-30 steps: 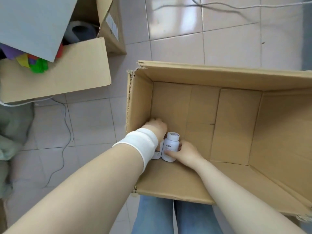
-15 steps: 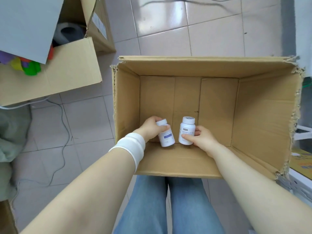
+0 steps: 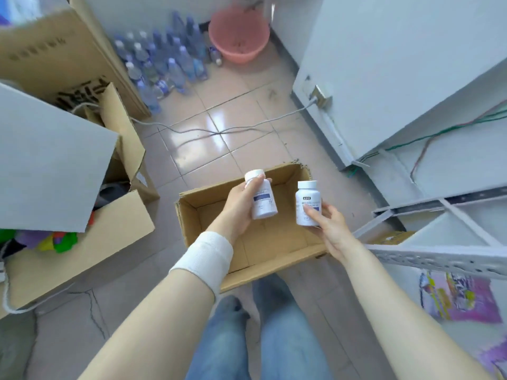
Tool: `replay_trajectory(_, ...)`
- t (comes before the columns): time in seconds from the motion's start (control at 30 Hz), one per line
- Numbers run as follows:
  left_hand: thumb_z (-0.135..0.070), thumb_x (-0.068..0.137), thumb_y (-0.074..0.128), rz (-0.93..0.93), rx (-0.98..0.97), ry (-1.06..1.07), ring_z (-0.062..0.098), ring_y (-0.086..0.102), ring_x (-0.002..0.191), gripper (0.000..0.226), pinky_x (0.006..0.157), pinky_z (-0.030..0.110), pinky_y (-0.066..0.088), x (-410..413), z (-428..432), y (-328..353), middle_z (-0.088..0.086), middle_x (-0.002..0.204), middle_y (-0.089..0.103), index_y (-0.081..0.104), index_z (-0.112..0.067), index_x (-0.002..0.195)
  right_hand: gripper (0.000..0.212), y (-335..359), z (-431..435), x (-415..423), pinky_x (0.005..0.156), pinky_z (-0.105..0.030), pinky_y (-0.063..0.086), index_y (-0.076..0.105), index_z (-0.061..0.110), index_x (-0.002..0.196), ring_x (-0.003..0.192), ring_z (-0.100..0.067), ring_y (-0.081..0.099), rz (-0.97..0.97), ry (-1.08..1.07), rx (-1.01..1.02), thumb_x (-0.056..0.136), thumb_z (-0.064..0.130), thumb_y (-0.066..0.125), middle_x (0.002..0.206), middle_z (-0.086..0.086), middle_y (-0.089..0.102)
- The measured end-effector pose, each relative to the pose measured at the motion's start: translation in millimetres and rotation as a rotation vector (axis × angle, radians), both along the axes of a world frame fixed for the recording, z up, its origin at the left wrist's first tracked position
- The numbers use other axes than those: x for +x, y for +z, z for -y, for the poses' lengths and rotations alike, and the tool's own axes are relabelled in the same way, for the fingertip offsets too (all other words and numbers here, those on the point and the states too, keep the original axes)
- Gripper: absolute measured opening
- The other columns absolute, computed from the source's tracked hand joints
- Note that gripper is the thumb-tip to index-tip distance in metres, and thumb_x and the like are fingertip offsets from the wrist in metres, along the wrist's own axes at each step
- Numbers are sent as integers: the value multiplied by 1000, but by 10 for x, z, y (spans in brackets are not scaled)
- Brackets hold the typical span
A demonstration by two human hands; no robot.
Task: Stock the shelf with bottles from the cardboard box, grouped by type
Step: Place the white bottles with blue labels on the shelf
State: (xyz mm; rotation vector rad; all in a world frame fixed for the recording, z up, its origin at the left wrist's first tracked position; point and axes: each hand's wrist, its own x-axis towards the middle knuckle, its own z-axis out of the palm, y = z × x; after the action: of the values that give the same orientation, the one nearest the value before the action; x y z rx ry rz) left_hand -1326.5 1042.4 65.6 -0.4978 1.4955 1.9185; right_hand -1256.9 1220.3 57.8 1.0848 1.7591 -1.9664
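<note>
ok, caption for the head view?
Left hand grips the left bottle, right hand the right bottle, both above the cardboard box beside the shelf.

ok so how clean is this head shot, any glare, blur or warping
Head view: a glare patch sits on the floor tiles; in the same head view the wide lens makes the shelf rail lean outward; the water bottles at the top are smeared; the left bottle and right bottle are fairly sharp, label print unreadable.

Bright, even daylight; soft shadows. Glare patch on floor tiles (image 3: pixel 212 133) near the cable. Wide-angle bending at edges. Motion blur overall, worst on far water bottles (image 3: pixel 164 61).
</note>
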Motion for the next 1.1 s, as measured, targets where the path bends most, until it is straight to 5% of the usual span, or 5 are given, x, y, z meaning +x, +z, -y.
replay_trajectory(0.13, -41, 92, 50, -129, 57, -187, 12, 63, 71, 23, 62, 25, 55, 138, -288, 724, -2, 80, 64, 61, -20, 94, 44, 700, -52, 375, 93, -37, 50, 50, 6, 125, 102, -23, 60, -152, -178, 38, 85, 19, 62, 115, -12, 61)
replay_trajectory(0.23, -41, 94, 47, -243, 161, -262, 15, 64, 81, 23, 75, 37, 54, 296, -566, 1265, -2, 88, 67, 59, -22, 98, 39, 1220, -135, 697, 85, -32, 51, 52, 7, 122, 94, -19, 63, -288, -295, 45, 86, 19, 60, 107, -9, 64)
replay_trajectory(0.43, -36, 95, 47, -383, 373, -432, 11, 67, 69, 23, 64, 30, 57, 1040, -1369, 2390, -4, 81, 71, 57, -18, 104, 26, 2324, -553, 1631, 73, -23, 55, 56, 8, 112, 84, -10, 66, -561, -545, 152, 88, 20, 57, 101, -7, 65)
replay_trajectory(0.63, -34, 93, 51, -581, 487, -623, 9, 67, 63, 33, 58, 24, 56, 2324, -2175, 3485, 0, 81, 68, 57, -6, 110, 18, 3389, -1070, 3015, 73, -26, 54, 57, 11, 102, 82, -9, 66, -753, -733, 317, 87, 21, 58, 98, -8, 63)
replay_trajectory(1.1, -38, 92, 51, -809, 743, -958, 13, 69, 72, 18, 65, 30, 58, 5961, -4045, 4904, -7, 77, 73, 62, -24, 93, 55, 4500, -2403, 6995, 79, -29, 53, 55, 11, 119, 94, -12, 67, -952, -1006, 623, 70, 35, 65, 110, -7, 65)
